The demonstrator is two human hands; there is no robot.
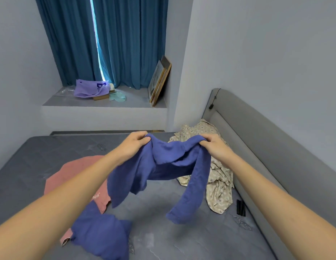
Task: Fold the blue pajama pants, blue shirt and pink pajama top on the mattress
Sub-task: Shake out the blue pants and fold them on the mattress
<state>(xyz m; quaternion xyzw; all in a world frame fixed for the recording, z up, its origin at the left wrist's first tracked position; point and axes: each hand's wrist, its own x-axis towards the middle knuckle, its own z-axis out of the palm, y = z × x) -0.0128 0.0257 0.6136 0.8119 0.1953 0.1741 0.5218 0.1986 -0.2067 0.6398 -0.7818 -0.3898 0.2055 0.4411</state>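
Left hand (pixel 134 142): I see its fingers pinching one bunched upper edge of the blue garment (pixel 159 173).
Right hand (pixel 215 144): fingers clenched on the other upper edge.
Blue garment: hangs between my fingers, lifted off the mattress (pixel 191 239); I cannot tell shirt from pants.
Second blue piece (pixel 101 235): crumpled, below the left fingers.
Pink pajama top (pixel 77 177): flat, under my left forearm.
Open room: bare mattress beneath the dangling ends.
Right edge: floral cloth (pixel 217 184) against the grey headboard (pixel 266 147).
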